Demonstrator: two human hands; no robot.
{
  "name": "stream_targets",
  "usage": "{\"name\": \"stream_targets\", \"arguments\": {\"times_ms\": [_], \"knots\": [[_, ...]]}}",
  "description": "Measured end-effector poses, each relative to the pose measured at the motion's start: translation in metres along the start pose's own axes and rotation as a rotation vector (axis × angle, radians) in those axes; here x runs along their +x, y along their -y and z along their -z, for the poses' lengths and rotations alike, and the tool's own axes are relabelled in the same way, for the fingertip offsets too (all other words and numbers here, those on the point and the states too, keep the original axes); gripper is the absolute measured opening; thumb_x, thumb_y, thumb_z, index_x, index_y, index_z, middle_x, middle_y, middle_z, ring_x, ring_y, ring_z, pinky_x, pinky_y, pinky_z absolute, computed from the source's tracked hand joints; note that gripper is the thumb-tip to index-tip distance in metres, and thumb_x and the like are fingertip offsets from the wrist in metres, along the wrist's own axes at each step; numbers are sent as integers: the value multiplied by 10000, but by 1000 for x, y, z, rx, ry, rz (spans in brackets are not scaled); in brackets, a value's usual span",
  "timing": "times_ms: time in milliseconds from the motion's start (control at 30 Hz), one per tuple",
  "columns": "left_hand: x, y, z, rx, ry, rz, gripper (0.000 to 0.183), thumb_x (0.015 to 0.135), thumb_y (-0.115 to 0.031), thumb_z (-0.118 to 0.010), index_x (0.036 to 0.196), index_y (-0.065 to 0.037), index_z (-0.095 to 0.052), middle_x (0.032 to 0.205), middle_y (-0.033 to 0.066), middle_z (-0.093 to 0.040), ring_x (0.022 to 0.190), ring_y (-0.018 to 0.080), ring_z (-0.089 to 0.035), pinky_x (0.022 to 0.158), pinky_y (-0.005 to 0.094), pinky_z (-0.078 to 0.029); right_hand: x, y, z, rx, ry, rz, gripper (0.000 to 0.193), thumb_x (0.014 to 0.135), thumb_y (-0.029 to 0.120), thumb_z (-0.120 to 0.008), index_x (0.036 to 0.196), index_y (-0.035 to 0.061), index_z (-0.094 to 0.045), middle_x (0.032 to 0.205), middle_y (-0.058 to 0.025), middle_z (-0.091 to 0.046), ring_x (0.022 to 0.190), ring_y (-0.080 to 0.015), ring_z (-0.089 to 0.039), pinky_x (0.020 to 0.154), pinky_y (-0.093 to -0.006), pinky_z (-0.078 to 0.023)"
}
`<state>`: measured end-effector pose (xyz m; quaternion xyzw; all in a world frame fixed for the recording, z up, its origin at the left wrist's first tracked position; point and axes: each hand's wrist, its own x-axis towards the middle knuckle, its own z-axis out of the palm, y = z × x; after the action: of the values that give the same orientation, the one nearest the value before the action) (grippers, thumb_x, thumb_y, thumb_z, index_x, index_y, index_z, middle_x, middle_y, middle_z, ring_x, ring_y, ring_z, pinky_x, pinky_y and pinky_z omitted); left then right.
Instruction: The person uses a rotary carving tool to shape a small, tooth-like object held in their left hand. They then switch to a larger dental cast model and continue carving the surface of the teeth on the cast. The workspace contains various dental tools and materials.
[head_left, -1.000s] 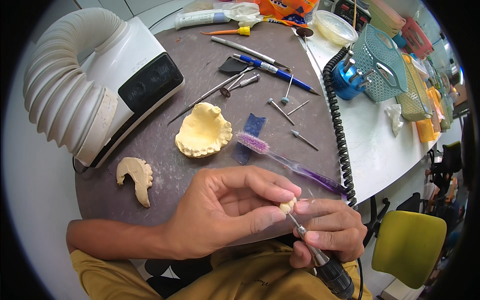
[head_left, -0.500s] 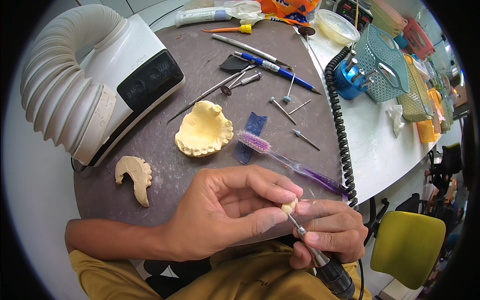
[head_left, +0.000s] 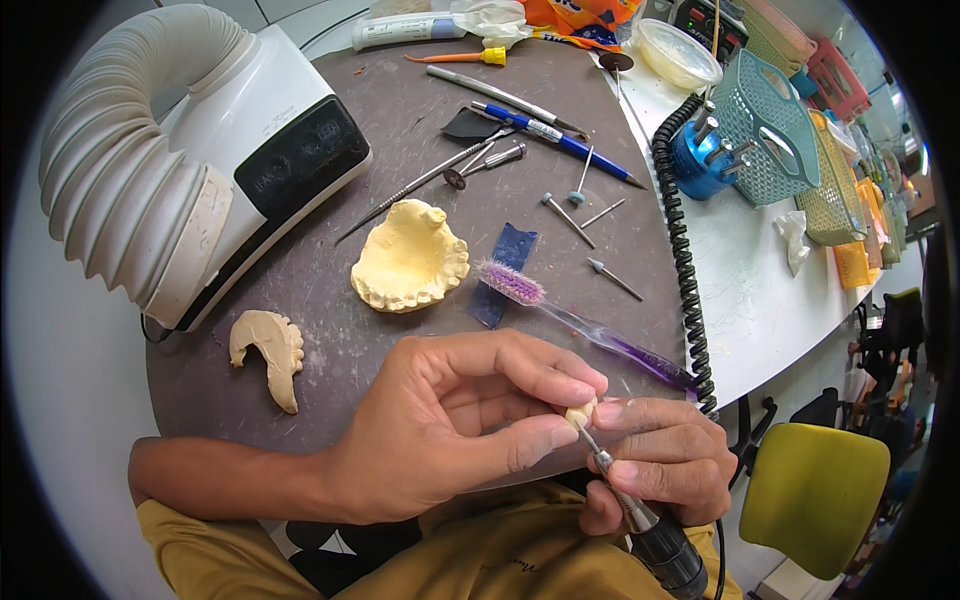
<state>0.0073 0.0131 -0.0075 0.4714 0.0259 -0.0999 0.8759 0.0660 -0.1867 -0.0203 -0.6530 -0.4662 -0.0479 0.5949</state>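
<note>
With left hand [head_left: 410,430], pinches the tooth [head_left: 580,413] between thumb and fingertips, at the tip of the bur [head_left: 590,438]; with right hand [head_left: 668,450], grips the handpiece [head_left: 640,515]. Probably best to brace hands together, press lightly and turn the tooth gradually.

This looks like a dental laboratory. At the lower centre of the frame, the right hand [head_left: 665,455] holds a rotary handpiece [head_left: 665,550], its tip at a small tooth-shaped piece [head_left: 580,413]. On the scratched, pale-speckled grey-brown surface [head_left: 335,400] lie a yellow dental cast [head_left: 410,260] near the centre and a tan partial cast [head_left: 264,333] at the left, with a metal carving tool [head_left: 410,190] and slim mounted burs [head_left: 616,281] farther up and right. A white dust extractor [head_left: 250,125] with a wide corrugated hose [head_left: 110,170] fills the upper left. At the upper right, a blue holder [head_left: 692,168] with upright metal shanks stands beside a teal basket [head_left: 765,125], and a yellow-green chair [head_left: 815,500] stands lower right, as in a workroom.
</note>
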Motion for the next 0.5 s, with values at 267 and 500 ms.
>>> {"name": "stream_targets", "arguments": {"times_ms": [267, 500], "knots": [[1, -1, -1, -6, 6, -3, 182, 853, 98, -626, 1024, 38, -620, 1186, 203, -586, 1110, 203, -607, 988, 314, -491, -1, -4, 0, 26, -17, 52, 310, 720, 14, -813, 970, 61, -636, 793, -74, -668, 947, -321, -703, 691, -359, -610], [0, 0, 0, -2, 11, -13, 168, 859, 92, -623, 1020, 44, -618, 1187, 215, -586, 1102, 207, -613, 980, 314, -499, -2, -4, -1, 35, -34, 53, 280, 733, 7, -799, 951, 50, -630, 771, -75, -657, 936, -333, -704, 671, -366, -612]]}}
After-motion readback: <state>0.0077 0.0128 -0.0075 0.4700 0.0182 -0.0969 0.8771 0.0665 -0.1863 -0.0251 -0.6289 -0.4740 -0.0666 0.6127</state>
